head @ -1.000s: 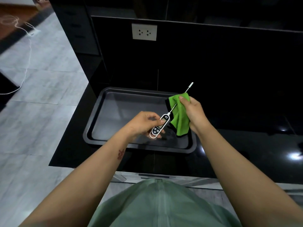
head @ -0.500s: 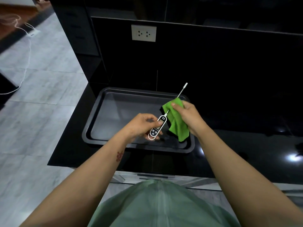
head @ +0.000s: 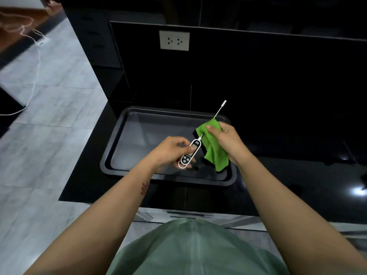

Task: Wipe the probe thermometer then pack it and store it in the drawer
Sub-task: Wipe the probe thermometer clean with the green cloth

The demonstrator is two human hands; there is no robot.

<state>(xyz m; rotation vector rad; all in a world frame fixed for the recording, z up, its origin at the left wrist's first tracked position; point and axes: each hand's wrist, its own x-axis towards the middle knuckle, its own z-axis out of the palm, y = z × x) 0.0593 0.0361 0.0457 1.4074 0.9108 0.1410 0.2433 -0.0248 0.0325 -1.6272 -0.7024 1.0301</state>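
1. Probe thermometer: we see it held over the right part of a dark baking tray, its white body pointing near-left and its thin metal probe slanting up towards the far right.
2. Our left hand grips the body, with the thumb laid along its side and the fingers curled beneath; the display and round buttons face up.
3. Our right hand is closed around a green cloth and pinches it about the lower stretch of the probe, close to the body.
4. Beyond the cloth the far end of the probe shows bare, ending in a small white tip.
5. The cloth has a dark edge and hangs down from the right hand towards the tray's near right corner; we cannot tell whether its lowest corner touches the tray.
6. The tray sits on the glossy black bench, near its left end, and its floor shows bare grey metal to the left of our hands.
7. A white wall socket is set in the black panel beyond the tray.
8. On the grey tiled floor to the left, a white cable trails away.
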